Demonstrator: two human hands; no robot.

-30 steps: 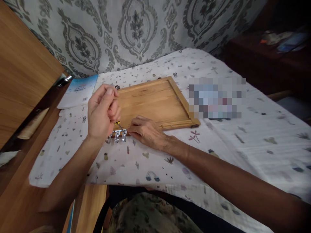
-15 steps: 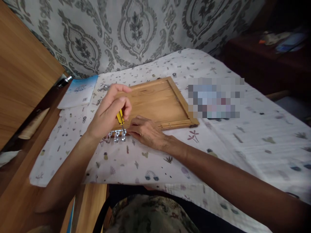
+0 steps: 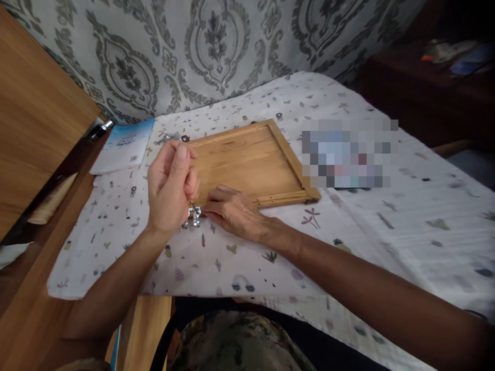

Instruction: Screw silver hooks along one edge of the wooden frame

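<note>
A shallow wooden tray-like frame [image 3: 247, 162] lies on the patterned cloth. A small metal hook rack [image 3: 194, 216] sits against its near left edge. My left hand [image 3: 170, 188] is closed around a yellow-handled screwdriver [image 3: 192, 205], of which only the tip end shows, pointing down at the rack. My right hand [image 3: 232, 211] lies flat on the cloth with its fingertips pinching the rack against the wood.
A blue-white booklet [image 3: 124, 145] lies at the back left, small metal fittings [image 3: 170, 137] beside the frame's far corner. A blurred flat item [image 3: 348, 154] lies right of the frame. A wooden cabinet [image 3: 34, 118] stands left, a patterned curtain [image 3: 216, 46] behind.
My left hand has twisted on the screwdriver: the fingers were spread with the yellow handle showing half a second ago, and now the fist covers it. My right hand has stayed put.
</note>
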